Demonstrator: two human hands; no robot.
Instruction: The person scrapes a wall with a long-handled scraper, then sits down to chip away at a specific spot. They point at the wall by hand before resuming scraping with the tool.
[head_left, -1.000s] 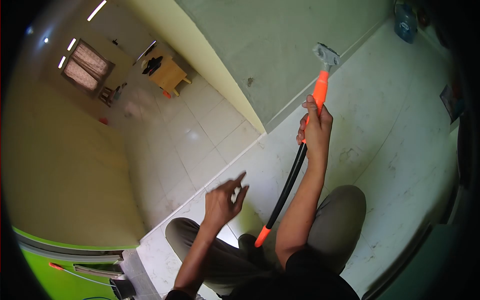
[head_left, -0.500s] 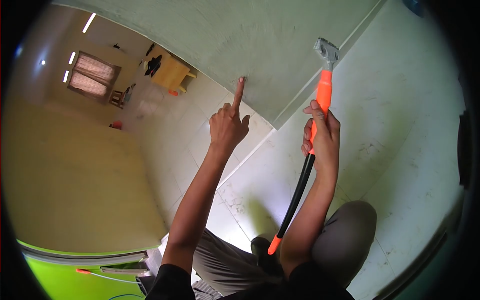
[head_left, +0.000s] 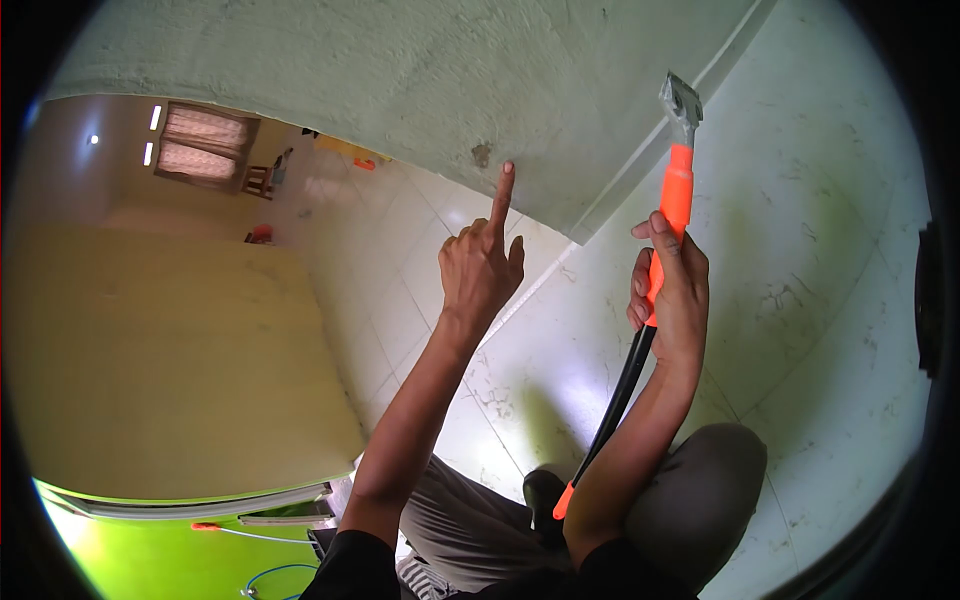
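My right hand (head_left: 686,290) is wrapped round the orange grip of a long-handled scraper (head_left: 677,185). The tool stands tilted, its grey metal head up near the foot of the grey-green wall (head_left: 360,110), while its black shaft runs down past my forearm to an orange end. My left hand (head_left: 478,270) holds nothing. Its index finger is stretched out, the thumb stands apart and the other fingers are curled. The fingertip is at the wall's lower edge, just right of a small chipped patch (head_left: 481,154); whether it touches cannot be made out.
Pale marked floor tiles (head_left: 790,300) spread under my bent knee (head_left: 705,490). Through the opening at left are a yellow wall (head_left: 180,370), a curtained window (head_left: 205,140) and a wooden chair (head_left: 258,181). A bright green surface (head_left: 130,560) lies at lower left.
The view has shifted, so both hands and the scraper appear further right. My left fingertip has moved off the chipped patch, which now shows. The scraper stays in my right hand.
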